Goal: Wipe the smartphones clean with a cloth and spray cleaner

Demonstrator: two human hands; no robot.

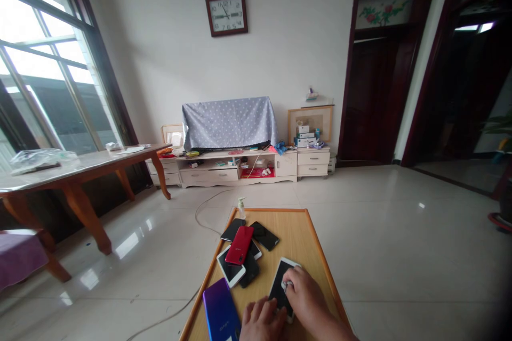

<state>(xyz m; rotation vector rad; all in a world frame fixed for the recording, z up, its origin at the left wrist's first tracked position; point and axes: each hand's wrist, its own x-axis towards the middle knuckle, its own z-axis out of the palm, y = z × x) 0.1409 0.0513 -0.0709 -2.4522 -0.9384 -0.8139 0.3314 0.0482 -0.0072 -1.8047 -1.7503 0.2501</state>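
Note:
A white-framed smartphone [276,289] with a dark screen lies face up on the small wooden table [286,224]. My left hand [262,321] is at its lower end, fingers bent and gripping the edge. Pinched in my right hand [306,295] is a small whitish wad [285,285], perhaps cloth or tissue, touching the screen. To the left, a red phone [240,245] rests on top of a white phone [230,269] and other dark phones. A black phone [266,235] lies beside that pile. Close to my left hand is a blue-purple phone [221,309].
A clear pump bottle [241,209] stands at the table's far left corner. Raised wooden edging [326,266] borders the tabletop. A cable [176,311] runs over the tiled floor. Beyond are a white TV cabinet [216,175] and, at left, a larger table [92,165].

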